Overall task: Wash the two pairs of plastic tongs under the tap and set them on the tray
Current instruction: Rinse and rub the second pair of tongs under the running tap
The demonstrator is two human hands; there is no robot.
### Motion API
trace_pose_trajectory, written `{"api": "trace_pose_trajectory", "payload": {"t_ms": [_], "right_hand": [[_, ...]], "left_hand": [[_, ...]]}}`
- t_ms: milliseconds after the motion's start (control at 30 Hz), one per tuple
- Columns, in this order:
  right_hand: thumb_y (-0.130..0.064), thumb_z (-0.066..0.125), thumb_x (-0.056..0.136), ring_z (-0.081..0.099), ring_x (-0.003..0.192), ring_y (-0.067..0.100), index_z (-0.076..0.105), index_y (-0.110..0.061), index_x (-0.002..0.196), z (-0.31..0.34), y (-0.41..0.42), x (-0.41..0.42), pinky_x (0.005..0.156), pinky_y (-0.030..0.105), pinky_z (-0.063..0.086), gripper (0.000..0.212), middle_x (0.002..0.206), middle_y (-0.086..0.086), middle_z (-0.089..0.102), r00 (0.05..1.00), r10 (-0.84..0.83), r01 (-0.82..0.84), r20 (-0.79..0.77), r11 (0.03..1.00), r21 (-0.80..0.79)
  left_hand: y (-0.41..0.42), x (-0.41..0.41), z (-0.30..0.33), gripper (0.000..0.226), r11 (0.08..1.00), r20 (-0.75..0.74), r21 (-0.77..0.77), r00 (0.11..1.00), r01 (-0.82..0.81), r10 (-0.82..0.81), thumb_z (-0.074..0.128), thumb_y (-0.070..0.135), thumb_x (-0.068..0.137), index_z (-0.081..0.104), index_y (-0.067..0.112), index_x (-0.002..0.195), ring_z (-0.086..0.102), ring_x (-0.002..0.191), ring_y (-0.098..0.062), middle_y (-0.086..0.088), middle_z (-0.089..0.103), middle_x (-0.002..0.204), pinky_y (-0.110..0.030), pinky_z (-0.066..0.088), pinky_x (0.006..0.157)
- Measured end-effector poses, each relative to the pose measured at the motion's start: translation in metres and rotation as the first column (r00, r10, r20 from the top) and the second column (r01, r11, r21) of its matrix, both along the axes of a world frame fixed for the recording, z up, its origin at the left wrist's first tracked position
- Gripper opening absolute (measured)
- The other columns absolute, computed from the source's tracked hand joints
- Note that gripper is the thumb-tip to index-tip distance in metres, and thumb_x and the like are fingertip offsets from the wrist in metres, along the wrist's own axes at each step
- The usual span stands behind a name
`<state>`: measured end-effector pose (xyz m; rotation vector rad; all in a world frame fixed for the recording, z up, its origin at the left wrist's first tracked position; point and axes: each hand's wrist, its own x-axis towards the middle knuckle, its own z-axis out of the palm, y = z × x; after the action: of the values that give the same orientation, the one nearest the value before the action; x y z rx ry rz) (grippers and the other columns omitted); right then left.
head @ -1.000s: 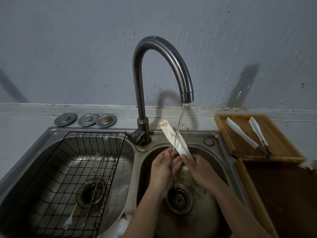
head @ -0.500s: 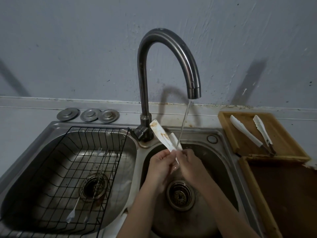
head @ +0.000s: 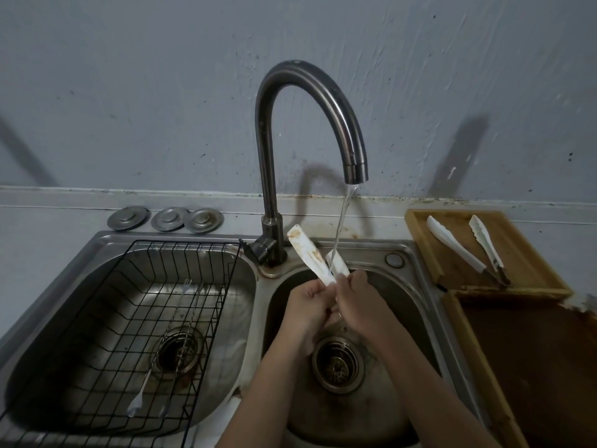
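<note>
Grey wall, steel sink [head: 416, 253]: washing the second tongs.
Both hands, left hand [head: 308, 302] and right hand [head: 353, 297], had fingers clamped on stained tongs [head: 310, 255] under the tap [head: 355, 171]; rinse more, then reach right of the tap to the tray [head: 416, 221], where clean tongs [head: 458, 248] lay.

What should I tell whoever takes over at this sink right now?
Left hand and right hand: both grip the stained tongs under the running tap, over the right sink.
White tongs: lying on the wooden tray to the right.
Done: one pair is on the tray.
Left: brown stains show on the held pair; finish rinsing, then set it on the tray.
</note>
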<state>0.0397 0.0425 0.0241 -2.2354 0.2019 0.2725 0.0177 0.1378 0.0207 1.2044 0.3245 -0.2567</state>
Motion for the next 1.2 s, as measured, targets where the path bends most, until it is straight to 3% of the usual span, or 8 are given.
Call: {"api": "trace_pose_trajectory", "payload": {"t_ms": [133, 367, 533, 700, 833, 900, 967, 1200], "right_hand": [[-0.062, 0.022, 0.087, 0.055, 0.107, 0.030, 0.042, -0.012, 0.125, 0.002, 0.001, 0.004, 0.089, 0.042, 0.044, 0.066, 0.123, 0.014, 0.054, 1.000, -0.016, 0.015, -0.019, 0.998, -0.060], [-0.058, 0.030, 0.091, 0.060, 0.079, 0.016, 0.047, -0.015, 0.099, -0.005, -0.013, -0.014, 0.064, 0.030, 0.043, 0.047, 0.094, 0.004, 0.061, 0.997, 0.038, -0.027, 0.073, 0.989, -0.144], [-0.054, 0.032, 0.093, 0.052, 0.064, 0.007, 0.044, -0.019, 0.095, -0.004, -0.026, -0.023, 0.053, 0.026, 0.037, 0.037, 0.074, -0.006, 0.053, 0.994, 0.073, -0.048, 0.082, 0.960, -0.277], [-0.059, 0.031, 0.090, 0.058, 0.072, 0.015, 0.044, -0.018, 0.101, -0.005, -0.033, -0.027, 0.062, 0.033, 0.046, 0.044, 0.082, -0.002, 0.058, 0.991, 0.094, -0.052, 0.093, 0.925, -0.377], [-0.062, 0.035, 0.087, 0.062, 0.075, 0.016, 0.041, -0.017, 0.108, -0.006, -0.030, -0.034, 0.059, 0.030, 0.046, 0.051, 0.091, 0.000, 0.062, 0.985, 0.123, -0.058, 0.117, 0.891, -0.450], [-0.063, 0.036, 0.086, 0.062, 0.085, 0.018, 0.038, -0.014, 0.119, -0.006, -0.026, -0.036, 0.058, 0.026, 0.039, 0.059, 0.105, 0.004, 0.060, 0.980, 0.140, -0.040, 0.141, 0.836, -0.547], [-0.061, 0.040, 0.086, 0.061, 0.091, 0.018, 0.033, -0.011, 0.126, -0.007, -0.022, -0.036, 0.061, 0.024, 0.037, 0.065, 0.113, 0.006, 0.056, 0.975, 0.151, -0.016, 0.166, 0.783, -0.622], [-0.052, 0.055, 0.084, 0.056, 0.080, 0.012, 0.035, -0.013, 0.120, -0.012, -0.020, -0.033, 0.060, 0.021, 0.045, 0.057, 0.107, 0.003, 0.054, 0.958, 0.152, 0.029, 0.243, 0.792, -0.609]], "left_hand": [[-0.002, -0.002, 0.000, 0.026, 0.995, 0.031, 0.082, 0.998, 0.059, -0.062, 0.052, -0.011, 0.084, 0.061, 0.005, 0.066, 0.050, 0.044, -0.013, -0.008, 0.056, 0.054, -0.022, 0.039, 0.044], [0.006, 0.001, -0.003, 0.011, 0.999, -0.079, -0.044, 0.996, 0.026, -0.029, 0.057, -0.007, 0.085, 0.064, -0.004, 0.077, 0.068, 0.055, -0.015, -0.012, 0.068, 0.064, -0.019, 0.054, 0.050], [-0.002, 0.003, -0.013, 0.013, 0.988, -0.182, -0.142, 0.983, -0.056, 0.030, 0.061, 0.008, 0.087, 0.068, -0.003, 0.088, 0.066, 0.058, -0.019, -0.013, 0.071, 0.067, -0.025, 0.056, 0.056], [-0.010, 0.001, -0.019, 0.033, 0.990, -0.240, -0.128, 0.970, -0.056, 0.024, 0.052, 0.025, 0.094, 0.063, -0.005, 0.100, 0.071, 0.066, -0.023, -0.016, 0.073, 0.076, -0.030, 0.059, 0.061], [0.000, 0.007, -0.021, 0.045, 0.990, -0.304, -0.040, 0.946, -0.132, 0.113, 0.038, 0.037, 0.098, 0.061, -0.002, 0.095, 0.068, 0.062, -0.025, -0.018, 0.069, 0.077, -0.028, 0.055, 0.049], [-0.002, 0.006, -0.022, 0.044, 0.990, -0.293, -0.048, 0.949, -0.135, 0.115, 0.040, 0.034, 0.098, 0.060, -0.003, 0.086, 0.062, 0.055, -0.023, -0.018, 0.064, 0.071, -0.026, 0.051, 0.046], [-0.005, 0.004, -0.026, 0.036, 0.993, -0.267, -0.053, 0.960, -0.104, 0.086, 0.050, 0.027, 0.095, 0.060, -0.006, 0.084, 0.055, 0.056, -0.023, -0.018, 0.059, 0.069, -0.030, 0.047, 0.054], [0.002, 0.005, -0.024, 0.019, 0.993, -0.195, -0.073, 0.978, -0.090, 0.075, 0.069, 0.006, 0.080, 0.064, -0.008, 0.091, 0.057, 0.059, -0.023, -0.023, 0.061, 0.077, -0.025, 0.053, 0.054]]}}
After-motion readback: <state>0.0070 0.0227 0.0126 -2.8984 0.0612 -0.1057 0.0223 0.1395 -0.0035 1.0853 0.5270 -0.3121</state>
